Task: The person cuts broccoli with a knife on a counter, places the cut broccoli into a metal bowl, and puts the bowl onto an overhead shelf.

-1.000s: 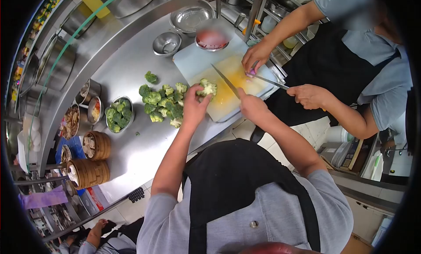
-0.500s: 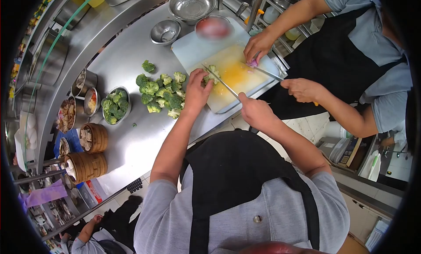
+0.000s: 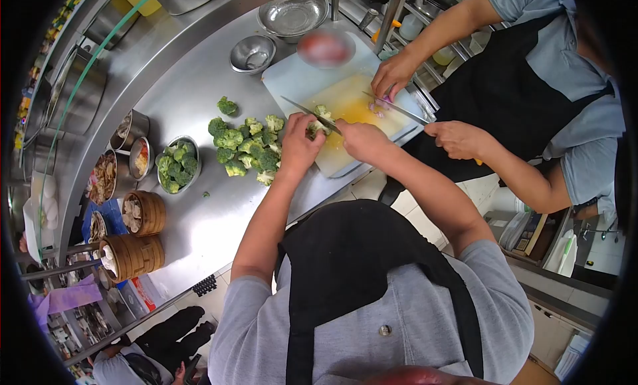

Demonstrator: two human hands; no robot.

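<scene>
My right hand (image 3: 359, 142) is closed round the handle of a knife (image 3: 307, 111). Its blade slants up and left across the cutting board (image 3: 282, 79). Curled fingers of my left hand (image 3: 300, 142) hold a piece of broccoli (image 3: 322, 111) on the board, partly hidden by the blade and fingers. Beside my left hand, on the steel counter, lies a loose pile of broccoli florets (image 3: 247, 145). A metal bowl of broccoli (image 3: 178, 164) stands farther left.
Across the board a co-worker's hand (image 3: 395, 76) holds purple onion-like pieces (image 3: 380, 107), with a second knife (image 3: 402, 111) in the other hand. Metal bowls (image 3: 252, 54) and a blurred red item (image 3: 325, 48) sit at the back. Bamboo steamers (image 3: 136, 255) stand left.
My right hand and knife have moved up and left, the blade now reaching over my left fingers. More cut purple pieces show by the co-worker's blade.
</scene>
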